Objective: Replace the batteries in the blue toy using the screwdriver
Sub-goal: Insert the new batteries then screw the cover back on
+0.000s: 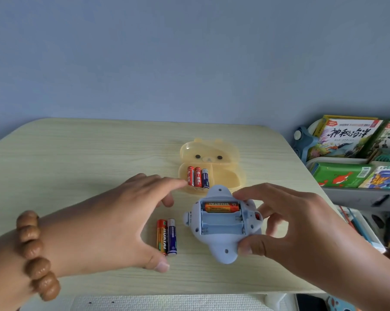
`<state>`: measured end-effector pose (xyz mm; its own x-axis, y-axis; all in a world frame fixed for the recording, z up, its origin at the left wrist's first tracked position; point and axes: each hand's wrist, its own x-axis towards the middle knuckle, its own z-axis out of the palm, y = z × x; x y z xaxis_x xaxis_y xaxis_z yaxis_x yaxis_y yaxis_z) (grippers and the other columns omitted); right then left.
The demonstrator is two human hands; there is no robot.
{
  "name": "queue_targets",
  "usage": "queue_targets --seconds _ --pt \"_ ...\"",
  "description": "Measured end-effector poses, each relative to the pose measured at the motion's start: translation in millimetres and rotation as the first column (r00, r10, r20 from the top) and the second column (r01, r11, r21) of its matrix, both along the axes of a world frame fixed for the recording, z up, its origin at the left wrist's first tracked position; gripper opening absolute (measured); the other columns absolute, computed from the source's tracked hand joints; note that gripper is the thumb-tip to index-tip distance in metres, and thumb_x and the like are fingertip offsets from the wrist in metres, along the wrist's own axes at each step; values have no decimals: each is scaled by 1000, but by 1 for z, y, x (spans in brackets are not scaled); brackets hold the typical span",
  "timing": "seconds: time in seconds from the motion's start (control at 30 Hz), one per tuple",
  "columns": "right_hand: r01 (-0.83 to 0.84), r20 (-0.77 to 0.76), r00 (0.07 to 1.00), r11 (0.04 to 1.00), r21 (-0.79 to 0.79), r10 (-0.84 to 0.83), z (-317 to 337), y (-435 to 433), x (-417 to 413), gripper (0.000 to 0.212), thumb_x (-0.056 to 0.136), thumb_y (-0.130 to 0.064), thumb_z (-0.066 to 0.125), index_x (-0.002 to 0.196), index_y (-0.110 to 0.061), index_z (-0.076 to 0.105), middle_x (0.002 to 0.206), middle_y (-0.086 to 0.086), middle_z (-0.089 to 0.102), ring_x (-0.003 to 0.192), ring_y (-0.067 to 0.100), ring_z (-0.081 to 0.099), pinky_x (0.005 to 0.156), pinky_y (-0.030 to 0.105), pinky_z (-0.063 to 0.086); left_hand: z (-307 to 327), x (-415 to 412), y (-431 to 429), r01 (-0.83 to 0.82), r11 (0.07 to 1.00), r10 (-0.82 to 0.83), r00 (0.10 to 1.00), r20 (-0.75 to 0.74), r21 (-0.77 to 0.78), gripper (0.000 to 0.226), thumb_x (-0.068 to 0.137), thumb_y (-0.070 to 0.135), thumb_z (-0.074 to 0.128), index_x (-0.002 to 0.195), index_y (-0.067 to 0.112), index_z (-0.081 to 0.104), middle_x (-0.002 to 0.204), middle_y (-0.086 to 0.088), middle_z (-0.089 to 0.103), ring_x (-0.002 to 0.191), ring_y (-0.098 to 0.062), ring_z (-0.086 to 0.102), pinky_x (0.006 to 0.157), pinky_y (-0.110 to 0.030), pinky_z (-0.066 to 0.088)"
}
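head view: the blue toy (221,234) lies on its back on the pale wooden tabletop (77,158), right of centre near the front edge, its battery bay uncovered. one orange battery (221,207) sits in the far slot and the two nearer slots are bare. the right hand (286,223) grips the toy by its right side, thumb on the near edge and fingertips curled over the far edge, hiding that end of the body. the left hand (122,218) is open, fingers spread and stretched toward the yellow bear case (225,176); whether the forefinger tip touches the case rim cannot be told. the case stands just behind the toy with its lid tipped back, and the toy's far tip overlaps its front rim. inside the left compartment lie three batteries side by side, two red batteries (194,179) and a dark blue battery (205,181). between the left hand and the toy lie a loose orange battery (161,236) and a loose purple battery (172,236), touching along their lengths; the left thumb covers the orange one's near end. a brown bead bracelet (35,254) circles the left wrist. past the tabletop's right edge stands a rack of picture books (346,140).
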<state>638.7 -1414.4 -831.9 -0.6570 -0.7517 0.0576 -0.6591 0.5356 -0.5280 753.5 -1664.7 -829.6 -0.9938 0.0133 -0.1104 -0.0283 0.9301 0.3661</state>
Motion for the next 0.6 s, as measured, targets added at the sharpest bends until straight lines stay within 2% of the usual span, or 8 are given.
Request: queue_targets --seconds 0.1,0.23,0.33,0.4,0.5,0.6 --pt "2 -1 1000 1000 -7 -2 0 0 0 66 55 -56 86 114 -58 57 108 -46 52 83 4 63 76 14 48 -4 1 1 4 1000 -4 1000 -6 -13 101 57 63 80 118 80 1 118 42 31 117 23 27 100 -13 35" --pt "11 9 1000 1000 -24 -11 1 0 1 64 56 -55 86 113 -57 58 107 -48 51 83 2 63 75 11 48 -6 0 -7 -12 1000 12 999 -43 -2 85 60 59 81 127 64 30 112 38 44 109 17 42 92 -15 43" --pt "14 17 1000 999 -34 -13 0 0 2 63 57 -53 87 113 -58 58 107 -52 48 85 1 62 74 8 47 2 2 -14 -29 1000 29 996 -88 10 60 56 66 78 109 62 49 113 35 47 104 11 50 80 -18 48" --pt "16 30 999 999 -36 -15 0 0 2 62 59 -50 87 113 -58 58 105 -55 46 86 -1 61 72 6 46 7 1 -17 -59 996 68 985 -156 67 42 55 72 74 93 58 62 107 26 55 94 6 60 74 -23 54" --pt "7 37 999 999 -47 -5 0 0 2 62 59 -50 87 114 -56 59 106 -55 46 87 -1 61 72 6 47 9 -5 -10 -78 964 152 946 -287 253 41 55 77 73 80 45 73 97 15 61 73 -9 69 67 -32 60" --pt "0 24 1000 999 -54 1 1 0 3 62 59 -51 86 114 -55 60 106 -53 47 87 -1 61 69 4 46 9 -13 4 -55 950 178 905 -386 308 33 63 65 79 78 36 76 91 11 65 60 -13 68 62 -33 59"
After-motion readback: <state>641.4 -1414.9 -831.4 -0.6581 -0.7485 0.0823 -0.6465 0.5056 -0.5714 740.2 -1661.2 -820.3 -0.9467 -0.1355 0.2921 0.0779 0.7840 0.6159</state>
